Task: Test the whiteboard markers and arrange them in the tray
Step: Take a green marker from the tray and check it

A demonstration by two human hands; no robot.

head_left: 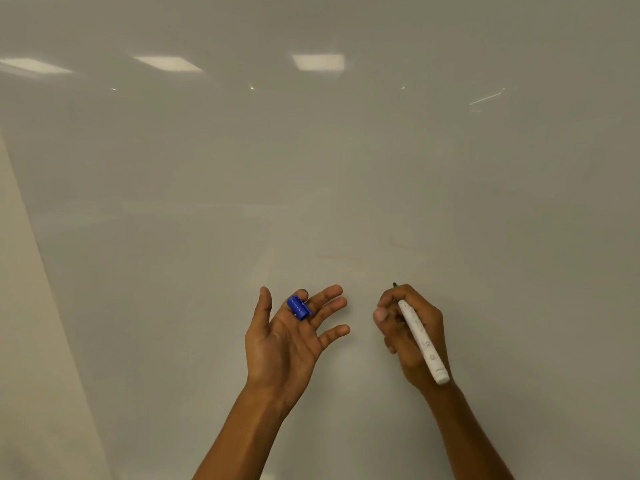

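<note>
- Whiteboard (346, 168) fills almost the whole view, a pale glossy sheet with reflections of ceiling light panels (318, 61) strung across its upper part.
- Down the left side runs the board's one visible edge, slanting from upper left toward the bottom, with a beige wall (31, 341) beyond it.
- Faint reddish smudges (337, 258) sit on the board just above the hands, and the rest of the surface is bare on every side of them.
- Left hand (287, 337) is up in front of the board, palm turned toward the camera, thumb and fingers spread and nearly straight.
- Blue cap (299, 307) sits over the left index finger, whose tip pokes out beyond it; the other fingers fan out clear of the cap.
- Right hand (410, 336) is curled round a white marker (424, 344) in a writing grip, thumb and fingers pinching the barrel near its front end.
- Marker's dark tip (394, 285) points up and left, right at the board; whether it actually touches the surface, I cannot tell.
- Marker's blunt back end juts out down and right past the wrist.
- Between the two hands there is a clear gap of board, and both forearms come in from the bottom edge of the view.
</note>
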